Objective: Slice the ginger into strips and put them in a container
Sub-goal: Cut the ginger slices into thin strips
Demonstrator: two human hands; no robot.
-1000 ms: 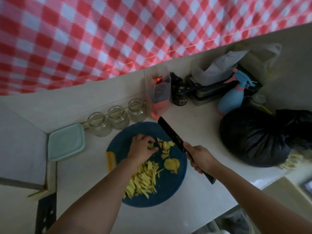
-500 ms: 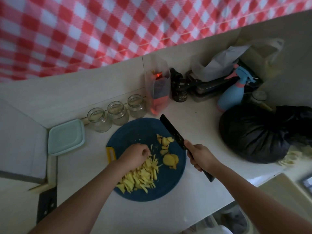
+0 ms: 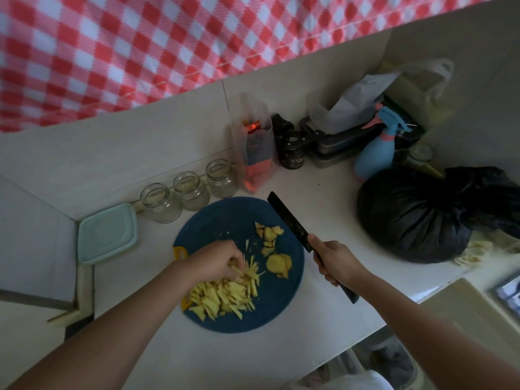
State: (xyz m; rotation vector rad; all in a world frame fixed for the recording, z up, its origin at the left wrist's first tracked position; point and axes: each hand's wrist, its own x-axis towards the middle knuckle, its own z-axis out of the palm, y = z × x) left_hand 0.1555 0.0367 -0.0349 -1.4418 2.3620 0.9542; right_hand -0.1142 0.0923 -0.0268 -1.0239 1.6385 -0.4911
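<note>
a home kitchen: tiled counter point(image 3: 323, 198), glass jars point(image 3: 190, 191), chopping board point(image 3: 225, 218) (gingham curtain point(image 3: 140, 52) above).

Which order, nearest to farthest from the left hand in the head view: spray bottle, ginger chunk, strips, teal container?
From the left hand:
1. strips, at its fingers, on the board.
2. ginger chunk, just to its right.
3. teal container, to its left, off the board.
4. spray bottle, far right, at the back.

A: How many of each thing?
B: Three glass jars point(image 3: 191, 190), one blue cutting board point(image 3: 225, 218), one black knife point(image 3: 289, 220), one heap of ginger strips point(image 3: 222, 296), one lidded container point(image 3: 107, 233), one spray bottle point(image 3: 374, 156).
</note>
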